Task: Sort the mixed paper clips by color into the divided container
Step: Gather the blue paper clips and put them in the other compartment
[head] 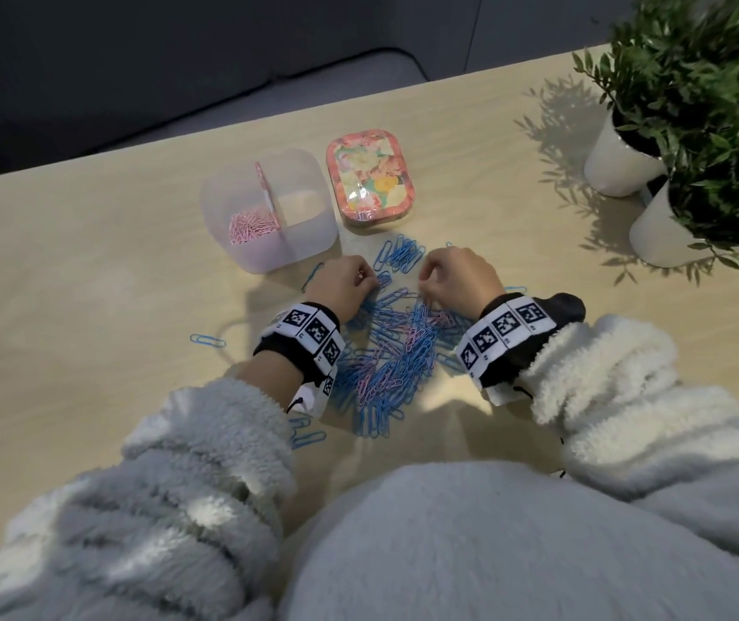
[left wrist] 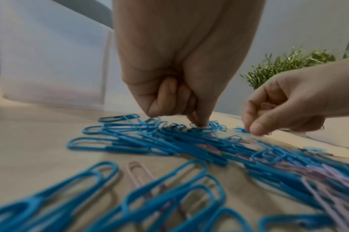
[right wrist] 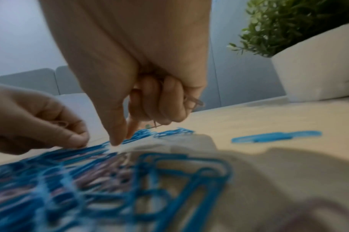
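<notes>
1. the left hand (head: 344, 283) is curled at the far edge of the mixed pile of paper clips (head: 392, 351), fingertips down among the blue clips; the right-wrist view shows a pink clip (right wrist: 61, 124) tucked in its curled fingers.
2. the right hand (head: 457, 280) is curled too, thumb and forefinger tips lowered onto the pile; the right-wrist view shows pink clips (right wrist: 193, 101) held under its folded fingers against the palm.
3. the pile, mostly blue with pink strands through it, lies on the pale wooden table (head: 90, 284) between the two wrists.
4. a smaller cluster of blue clips (head: 401, 255) lies just beyond the hands, apart from the main pile.
5. the divided container (head: 314, 244), translucent and open, stands beyond the left hand; its left compartment holds a heap of sorted pink clips (head: 251, 226), while its right compartment looks bare, though the frosted wall blurs it.
6. stray blue clips (head: 208, 340) lie singly on the table left of the pile.
7. a floral tin (head: 370, 181) sits just right of the container; two potted plants (head: 694, 82) in white pots stand at the far right.
</notes>
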### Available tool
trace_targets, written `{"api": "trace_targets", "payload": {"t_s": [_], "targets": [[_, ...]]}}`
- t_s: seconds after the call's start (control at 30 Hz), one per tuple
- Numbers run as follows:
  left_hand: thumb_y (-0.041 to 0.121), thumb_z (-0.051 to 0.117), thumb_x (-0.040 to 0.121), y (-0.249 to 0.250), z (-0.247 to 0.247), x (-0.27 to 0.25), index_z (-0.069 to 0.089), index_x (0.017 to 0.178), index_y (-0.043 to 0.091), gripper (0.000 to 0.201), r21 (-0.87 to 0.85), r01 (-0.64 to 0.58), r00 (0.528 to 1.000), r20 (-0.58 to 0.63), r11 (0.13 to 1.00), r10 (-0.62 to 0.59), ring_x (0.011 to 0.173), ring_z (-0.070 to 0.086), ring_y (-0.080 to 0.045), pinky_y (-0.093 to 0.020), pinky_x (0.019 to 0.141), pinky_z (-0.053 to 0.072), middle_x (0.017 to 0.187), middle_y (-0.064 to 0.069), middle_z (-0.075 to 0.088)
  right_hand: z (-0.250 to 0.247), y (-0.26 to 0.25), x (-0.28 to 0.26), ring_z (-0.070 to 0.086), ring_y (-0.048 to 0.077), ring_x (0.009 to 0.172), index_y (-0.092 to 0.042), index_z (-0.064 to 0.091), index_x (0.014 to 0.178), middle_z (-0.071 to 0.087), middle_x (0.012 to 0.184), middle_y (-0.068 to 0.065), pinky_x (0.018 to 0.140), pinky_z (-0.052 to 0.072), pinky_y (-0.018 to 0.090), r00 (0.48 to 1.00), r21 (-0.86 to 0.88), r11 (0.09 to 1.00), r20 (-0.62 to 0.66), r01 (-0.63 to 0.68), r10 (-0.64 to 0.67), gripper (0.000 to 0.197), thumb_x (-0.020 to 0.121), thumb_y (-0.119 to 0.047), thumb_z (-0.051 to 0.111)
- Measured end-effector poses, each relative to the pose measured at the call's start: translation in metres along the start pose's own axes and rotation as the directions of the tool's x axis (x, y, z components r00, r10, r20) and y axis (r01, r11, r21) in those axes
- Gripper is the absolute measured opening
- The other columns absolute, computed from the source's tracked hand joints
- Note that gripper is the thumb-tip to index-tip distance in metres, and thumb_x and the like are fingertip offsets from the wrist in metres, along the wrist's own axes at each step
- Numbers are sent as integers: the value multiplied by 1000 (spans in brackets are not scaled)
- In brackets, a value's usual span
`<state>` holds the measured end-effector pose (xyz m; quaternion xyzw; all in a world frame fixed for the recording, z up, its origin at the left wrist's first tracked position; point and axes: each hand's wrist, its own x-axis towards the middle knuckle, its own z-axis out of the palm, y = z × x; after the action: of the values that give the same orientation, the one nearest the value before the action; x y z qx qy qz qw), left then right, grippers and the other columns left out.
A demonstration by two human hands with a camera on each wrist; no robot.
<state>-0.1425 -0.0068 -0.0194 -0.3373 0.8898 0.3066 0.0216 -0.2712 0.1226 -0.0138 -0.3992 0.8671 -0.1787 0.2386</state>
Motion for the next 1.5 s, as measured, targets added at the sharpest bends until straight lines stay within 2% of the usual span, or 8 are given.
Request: {"api": "trace_targets", "payload": {"t_s": [0.23, 0.43, 0.6, 0.93, 1.07, 1.2, 1.4, 1.5], "targets": [[23, 44, 95, -4, -40, -20, 53, 96, 4, 21, -246, -45, 984, -178, 968, 1, 59, 43, -15, -28, 56, 36, 65, 3, 47, 5, -17, 4, 66, 26, 83, -20, 55, 54, 72, 86, 8, 72, 52, 35, 971, -13, 999, 237, -30, 32, 29, 82, -13, 60], [12, 43, 88, -30, -103, -22, 47, 85, 13, 5, -152, -17, 896, -441, 988, -52, 70, 47, -22, -28, 62, 29, 79, -9, 57, -16, -26, 5, 59, 27, 72, -17, 51, 55, 60, 69, 7, 63, 43, 31, 966, -107, 993, 247, -57, 82, 25, 77, -16, 62], [13, 41, 86, -52, -122, 1, 53, 96, 3, 18, -155, 179, 901, -371, 972, -225, 89, 56, -33, -34, 74, 40, 98, -19, 62, -42, -47, 10, 43, 14, 48, -11, 47, 55, 46, 56, 3, 46, 33, 24, 952, -11, 993, 284, -120, 118, 32, 80, -22, 64], [2, 34, 88, -59, -123, 18, 46, 127, 3, 41, -167, 77, 990, -101, 983, -95, 109, 56, -38, -41, 97, 45, 125, -24, 55, -35, -133, 43, 37, 12, 37, -10, 54, 64, 45, 50, 5, 35, 28, 17, 960, 532, 826, 277, -187, 39, 21, 85, -6, 54], [-18, 28, 73, -70, -126, -1, 49, 124, 7, 60, -354, -53, 942, -328, 934, -71, 121, 46, -28, -31, 103, 37, 129, -19, 50, -27, -189, 66, 37, 15, 35, -3, 55, 71, 44, 53, 9, 34, 26, 16, 970, 651, 729, 232, -212, 74, 14, 75, 5, 44], [-18, 32, 71, -82, -130, -41, 58, 106, 4, 48, -368, -186, 833, -551, 911, -53, 104, 51, -16, -2, 85, 37, 115, -13, 56, -2, -230, 82, 40, 17, 37, -7, 52, 69, 46, 54, 11, 40, 33, 19, 987, 742, 651, 130, -160, 93, 19, 80, 4, 42], [-7, 42, 82, -97, -87, -104, 63, 96, 6, 28, -339, -24, 961, -268, 941, -72, 91, 56, -16, -18, 77, 40, 100, -8, 65, 22, -234, 76, 54, 21, 76, 6, 55, 118, 51, 89, 10, 70, 54, 35, 968, 531, 843, 245, -84, -58, 32, 92, -3, 38], [-5, 49, 79, -96, -60, -117, 65, 91, 5, 23, -247, -74, 994, -95, 966, 52, 88, 59, -27, -28, 80, 44, 93, -14, 65, 9, -213, 43, 57, 12, 73, 3, 55, 117, 52, 98, 6, 75, 53, 30, 981, 608, 793, 126, 38, -144, 31, 92, 3, 37]]}}
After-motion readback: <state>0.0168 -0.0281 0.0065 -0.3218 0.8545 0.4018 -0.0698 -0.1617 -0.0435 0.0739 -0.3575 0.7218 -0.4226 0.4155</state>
